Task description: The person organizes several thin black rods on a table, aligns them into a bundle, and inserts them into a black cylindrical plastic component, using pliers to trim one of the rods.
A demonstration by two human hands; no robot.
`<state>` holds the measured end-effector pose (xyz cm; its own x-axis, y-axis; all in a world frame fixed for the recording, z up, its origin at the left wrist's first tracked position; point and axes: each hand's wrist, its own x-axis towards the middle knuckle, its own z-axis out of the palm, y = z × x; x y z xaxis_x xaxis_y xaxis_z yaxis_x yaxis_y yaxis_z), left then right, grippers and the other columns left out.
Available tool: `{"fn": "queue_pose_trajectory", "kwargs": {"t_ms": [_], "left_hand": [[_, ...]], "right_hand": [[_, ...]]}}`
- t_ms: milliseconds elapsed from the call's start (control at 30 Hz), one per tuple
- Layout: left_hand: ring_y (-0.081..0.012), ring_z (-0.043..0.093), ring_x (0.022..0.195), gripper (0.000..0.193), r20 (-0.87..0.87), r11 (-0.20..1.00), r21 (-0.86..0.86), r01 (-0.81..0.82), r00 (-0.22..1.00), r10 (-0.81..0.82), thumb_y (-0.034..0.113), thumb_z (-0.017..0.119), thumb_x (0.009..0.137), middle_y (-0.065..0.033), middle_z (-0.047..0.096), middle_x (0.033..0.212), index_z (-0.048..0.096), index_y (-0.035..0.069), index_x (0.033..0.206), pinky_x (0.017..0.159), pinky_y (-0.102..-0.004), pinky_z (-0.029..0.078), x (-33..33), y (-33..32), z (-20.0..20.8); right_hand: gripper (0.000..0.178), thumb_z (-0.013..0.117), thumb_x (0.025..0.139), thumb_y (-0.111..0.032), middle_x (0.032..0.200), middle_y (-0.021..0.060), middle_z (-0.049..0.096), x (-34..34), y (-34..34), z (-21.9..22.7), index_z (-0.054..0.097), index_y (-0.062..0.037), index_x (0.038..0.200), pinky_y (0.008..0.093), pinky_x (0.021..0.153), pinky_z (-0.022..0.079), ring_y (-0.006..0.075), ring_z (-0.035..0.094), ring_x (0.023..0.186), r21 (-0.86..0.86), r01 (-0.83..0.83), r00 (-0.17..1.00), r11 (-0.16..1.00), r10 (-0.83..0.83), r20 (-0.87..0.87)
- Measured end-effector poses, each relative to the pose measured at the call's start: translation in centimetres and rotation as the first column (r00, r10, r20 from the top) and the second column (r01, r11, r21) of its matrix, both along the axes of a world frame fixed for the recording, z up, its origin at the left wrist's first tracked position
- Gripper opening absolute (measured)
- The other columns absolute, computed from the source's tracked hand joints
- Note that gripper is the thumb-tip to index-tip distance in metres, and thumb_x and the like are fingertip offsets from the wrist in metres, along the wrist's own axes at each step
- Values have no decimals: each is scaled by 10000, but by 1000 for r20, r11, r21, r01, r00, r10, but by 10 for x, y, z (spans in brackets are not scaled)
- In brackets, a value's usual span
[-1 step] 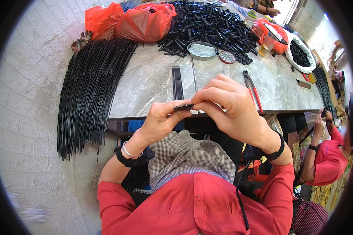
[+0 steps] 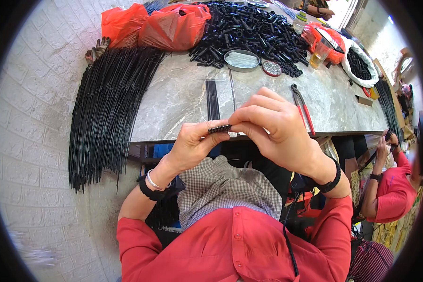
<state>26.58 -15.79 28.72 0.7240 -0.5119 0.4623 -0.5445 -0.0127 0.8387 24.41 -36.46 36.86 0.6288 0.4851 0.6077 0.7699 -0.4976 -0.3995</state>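
Observation:
My left hand (image 2: pixel 192 141) pinches a short black ridged piece (image 2: pixel 219 129) between thumb and forefinger, just off the table's near edge. At the right end of that piece, the thumb and fingertips of my right hand (image 2: pixel 275 127) are pressed together. What those fingertips grip is too small to make out. Right behind the hands, a flat row of thin black rods (image 2: pixel 213 99) lies on the table, with pale thin tips at the far end. Its near end is hidden by my left hand. Pliers with red handles (image 2: pixel 303 109) rest to the right.
A large heap of black tubes (image 2: pixel 254 30) covers the table's back. In front of it sit an oval tin of white sticks (image 2: pixel 242 61) and a small round tin (image 2: pixel 271 68). Long black rods (image 2: pixel 108 108) overhang the left edge. Another person (image 2: pixel 392 188) works at the right.

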Motion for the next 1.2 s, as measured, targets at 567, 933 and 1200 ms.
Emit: {"fn": "queue_pose_trajectory", "kwargs": {"t_ms": [567, 933, 1200], "left_hand": [[-107, 663, 742, 279, 38, 1000, 24, 16, 999, -17, 47, 664, 859, -89, 708, 832, 638, 28, 1136, 630, -243, 504, 2, 1, 3], [-186, 650, 806, 258, 82, 999, 33, 28, 996, -31, 143, 698, 842, -108, 675, 904, 639, 37, 1069, 674, -312, 497, 14, 5, -24], [-320, 222, 1416, 561, -318, 892, 266, 366, 906, -278, 363, 659, 834, -89, 313, 1505, 498, 137, 1322, 1129, -577, 131, 30, 14, -34]], "right_hand": [[164, 670, 739, -9, 850, 103, 592, 7, 5, 7, 645, -29, 900, 371, 703, 479, 292, 562, 823, 15, -189, 980, 982, 190, -52], [223, 670, 732, -9, 877, 78, 585, 6, 27, -4, 652, -43, 952, 354, 703, 480, 273, 543, 815, 36, -206, 979, 978, 206, 1], [243, 671, 692, 20, 881, 82, 566, -1, 28, -1, 641, -36, 926, 354, 708, 481, 272, 534, 826, 27, -198, 978, 980, 200, -59]]}}
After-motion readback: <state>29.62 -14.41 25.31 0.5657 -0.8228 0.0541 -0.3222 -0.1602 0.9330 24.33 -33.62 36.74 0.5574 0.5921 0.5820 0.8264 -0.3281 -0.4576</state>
